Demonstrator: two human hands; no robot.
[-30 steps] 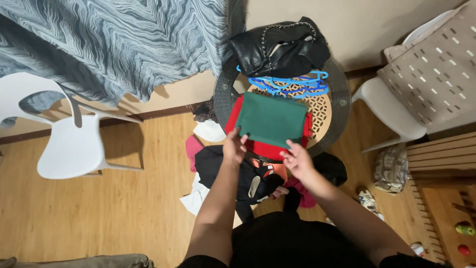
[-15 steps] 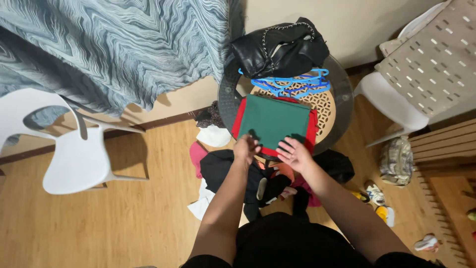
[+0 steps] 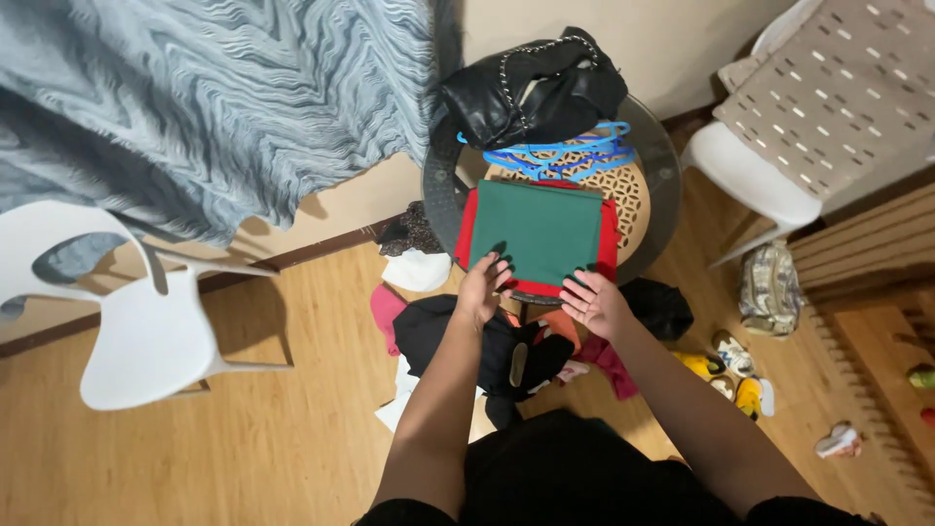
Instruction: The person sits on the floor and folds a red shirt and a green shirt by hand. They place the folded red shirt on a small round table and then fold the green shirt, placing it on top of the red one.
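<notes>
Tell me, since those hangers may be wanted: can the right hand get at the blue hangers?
Probably yes. The right hand is open at the green cloth's near edge; the blue hangers lie uncovered just beyond it.

Round glass-top table (image 3: 654, 161), frame centre: far half blocked by black leather bag (image 3: 531, 88) & blue plastic hangers (image 3: 560, 156). Near half taken by folded green cloth (image 3: 541, 232) on red cloth (image 3: 610, 239). Free strip: wicker patch (image 3: 628, 195) right of the folded stack. Below the table, heap of loose dark clothes (image 3: 458, 336) on floor.
</notes>
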